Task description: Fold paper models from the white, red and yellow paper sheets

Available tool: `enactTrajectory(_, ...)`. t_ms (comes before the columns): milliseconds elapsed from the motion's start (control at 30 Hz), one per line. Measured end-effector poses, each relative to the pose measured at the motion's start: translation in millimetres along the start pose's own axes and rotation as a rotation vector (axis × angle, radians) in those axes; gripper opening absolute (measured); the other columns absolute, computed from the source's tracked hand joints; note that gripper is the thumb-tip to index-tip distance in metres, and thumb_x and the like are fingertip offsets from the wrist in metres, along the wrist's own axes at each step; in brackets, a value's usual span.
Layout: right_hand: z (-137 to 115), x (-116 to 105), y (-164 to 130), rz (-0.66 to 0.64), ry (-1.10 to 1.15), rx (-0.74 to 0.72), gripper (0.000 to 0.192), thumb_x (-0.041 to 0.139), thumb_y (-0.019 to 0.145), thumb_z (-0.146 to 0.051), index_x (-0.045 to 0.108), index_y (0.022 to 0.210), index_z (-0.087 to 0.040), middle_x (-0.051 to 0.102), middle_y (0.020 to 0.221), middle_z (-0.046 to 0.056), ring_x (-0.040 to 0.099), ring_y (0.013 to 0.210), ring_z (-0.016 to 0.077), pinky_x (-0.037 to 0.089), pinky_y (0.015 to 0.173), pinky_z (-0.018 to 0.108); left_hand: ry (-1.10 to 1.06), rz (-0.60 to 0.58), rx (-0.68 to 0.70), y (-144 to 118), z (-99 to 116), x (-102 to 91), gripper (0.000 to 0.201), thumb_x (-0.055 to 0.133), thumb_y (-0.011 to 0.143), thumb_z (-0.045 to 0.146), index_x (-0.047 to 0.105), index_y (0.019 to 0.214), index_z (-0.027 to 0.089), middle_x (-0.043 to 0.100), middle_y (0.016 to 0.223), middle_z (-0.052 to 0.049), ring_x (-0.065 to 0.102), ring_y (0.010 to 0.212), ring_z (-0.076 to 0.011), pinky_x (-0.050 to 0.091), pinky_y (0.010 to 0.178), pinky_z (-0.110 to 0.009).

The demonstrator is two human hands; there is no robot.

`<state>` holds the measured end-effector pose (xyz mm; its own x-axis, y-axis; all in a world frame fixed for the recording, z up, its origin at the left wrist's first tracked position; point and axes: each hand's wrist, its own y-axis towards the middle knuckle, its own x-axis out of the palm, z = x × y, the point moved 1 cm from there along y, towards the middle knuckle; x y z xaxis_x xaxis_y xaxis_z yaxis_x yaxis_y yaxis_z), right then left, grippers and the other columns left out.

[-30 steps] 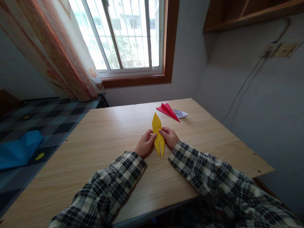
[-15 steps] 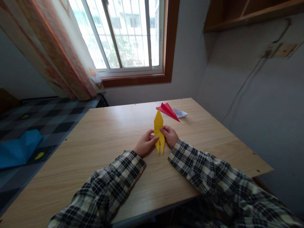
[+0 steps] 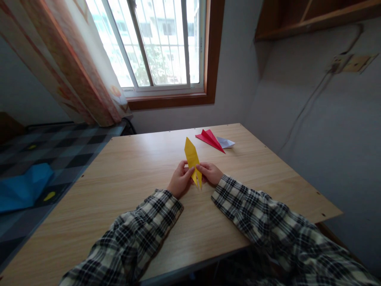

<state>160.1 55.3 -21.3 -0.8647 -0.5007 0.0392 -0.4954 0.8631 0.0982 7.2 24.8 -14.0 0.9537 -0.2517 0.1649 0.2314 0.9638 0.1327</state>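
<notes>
A long, narrow yellow paper fold (image 3: 192, 159) is held above the middle of the wooden tabletop (image 3: 125, 174) by both hands. The left hand (image 3: 180, 180) is closed on the paper's left edge near its lower end, with its fingers (image 3: 187, 173) pressed against the sheet, and the right hand (image 3: 212, 173) is closed on the right edge at the same level, its fingers (image 3: 201, 167) pinched onto the paper. The upper point of the fold is tilted away and slightly to the left, while the lower end, split into two thin points, is seen between the two hands just over the tabletop. Both forearms are covered by checked sleeves (image 3: 139, 234) and are rested on the tabletop. Further back on the tabletop, well apart from the hands, a red paper plane (image 3: 210, 138) is laid, with a white folded paper (image 3: 226, 142) touching it on its right side. A window (image 3: 157, 43) with a curtain (image 3: 68, 63) is seen behind the tabletop.
</notes>
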Motion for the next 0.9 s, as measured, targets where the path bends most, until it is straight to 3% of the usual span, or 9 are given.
enactTrajectory(300,3.4,-2.8,1.2,0.116,-0.031,-0.022,0.055,0.06,0.078,-0.07,0.063,0.083,-0.016,0.057,0.058,-0.002,0.046,0.044,0.0093,0.037,0.04,0.022,0.028,-0.109,-0.051,-3.3,8.9,4.5,0.052,0.074,0.08,0.044,0.046,0.116,0.019,0.07,0.08,-0.001,0.065,0.067,-0.0129,0.047,0.058,-0.021)
enactTrajectory(533,1.8,-3.1,1.0,0.104,-0.014,-0.003,0.053,0.059,0.079,-0.069,0.062,0.081,-0.016,0.06,0.06,-0.001,0.049,0.044,0.0088,0.039,0.041,0.021,-0.015,-0.113,-0.069,-1.6,3.1,0.9,0.052,0.075,0.08,0.042,0.046,0.116,0.019,0.07,0.081,-0.001,0.065,0.067,-0.0135,0.046,0.059,-0.022)
enactTrajectory(733,-3.6,-1.0,-2.3,0.002,-0.058,-0.011,0.05,0.062,0.078,-0.067,0.06,0.077,-0.017,0.056,0.057,-0.003,0.05,0.047,0.009,0.04,0.044,0.02,-0.036,0.032,-0.029,1.5,0.4,-3.3,0.055,0.078,0.075,0.044,0.047,0.114,0.019,0.068,0.083,0.0,0.063,0.068,-0.0118,0.046,0.061,-0.022)
enactTrajectory(900,-5.9,-0.2,-3.8,0.035,-0.121,-0.042,0.049,0.06,0.079,-0.066,0.062,0.081,-0.017,0.052,0.055,-0.005,0.046,0.044,0.0089,0.037,0.042,0.021,-0.032,0.066,-0.044,0.8,2.4,-1.3,0.053,0.077,0.075,0.045,0.049,0.111,0.019,0.067,0.079,0.002,0.057,0.059,-0.0081,0.043,0.057,-0.02)
